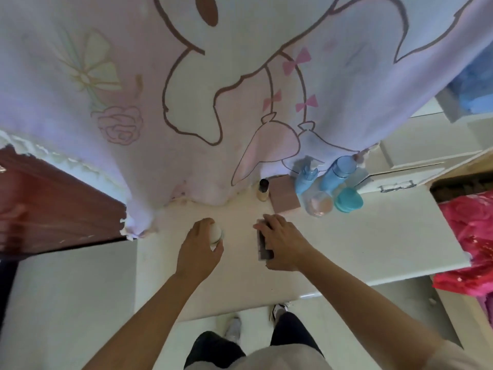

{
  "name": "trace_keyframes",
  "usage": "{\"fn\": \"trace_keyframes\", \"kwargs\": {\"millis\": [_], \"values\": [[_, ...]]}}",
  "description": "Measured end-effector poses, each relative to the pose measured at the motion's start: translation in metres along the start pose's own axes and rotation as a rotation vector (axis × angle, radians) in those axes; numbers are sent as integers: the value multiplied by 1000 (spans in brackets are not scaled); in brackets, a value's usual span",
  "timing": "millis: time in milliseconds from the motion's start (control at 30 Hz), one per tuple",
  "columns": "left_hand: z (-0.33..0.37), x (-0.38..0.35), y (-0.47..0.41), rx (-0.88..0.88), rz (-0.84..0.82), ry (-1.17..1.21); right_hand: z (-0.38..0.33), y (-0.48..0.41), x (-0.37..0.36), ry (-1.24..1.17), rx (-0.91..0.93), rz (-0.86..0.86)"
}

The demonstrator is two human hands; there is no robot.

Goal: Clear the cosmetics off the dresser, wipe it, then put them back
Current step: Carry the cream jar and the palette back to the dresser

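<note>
Cartoon-print cloth (240, 76), white floor (66, 303)

Left hand (200, 249) covers most of the white jar (217, 232). The flat dark case (262, 245) is held mostly under the right hand (282, 244), its kind unclear. Printed cloth (186, 102) hides the desk's (373, 236) rear edge. Labels on the blue bottles (336, 172) are blurred. The red bag (469, 236) is cut off at the right edge.

Left hand (202, 245), right hand (282, 243), both curled
</note>
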State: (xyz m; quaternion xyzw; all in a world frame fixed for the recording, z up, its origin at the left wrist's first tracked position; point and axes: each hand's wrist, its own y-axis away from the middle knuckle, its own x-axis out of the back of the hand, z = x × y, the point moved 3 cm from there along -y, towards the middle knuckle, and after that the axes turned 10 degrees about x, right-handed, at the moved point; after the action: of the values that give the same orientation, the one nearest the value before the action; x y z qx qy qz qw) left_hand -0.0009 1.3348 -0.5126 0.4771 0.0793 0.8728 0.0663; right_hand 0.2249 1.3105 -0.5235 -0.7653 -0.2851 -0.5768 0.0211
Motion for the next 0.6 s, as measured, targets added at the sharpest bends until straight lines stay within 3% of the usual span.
{"fn": "trace_keyframes", "kwargs": {"millis": [367,600], "values": [[-17,-48,-39,200,-81,-90,21,-82,-45,67,210,-189],[-28,-67,-28,148,-123,-137,31,-51,-62,82,250,-70]]}}
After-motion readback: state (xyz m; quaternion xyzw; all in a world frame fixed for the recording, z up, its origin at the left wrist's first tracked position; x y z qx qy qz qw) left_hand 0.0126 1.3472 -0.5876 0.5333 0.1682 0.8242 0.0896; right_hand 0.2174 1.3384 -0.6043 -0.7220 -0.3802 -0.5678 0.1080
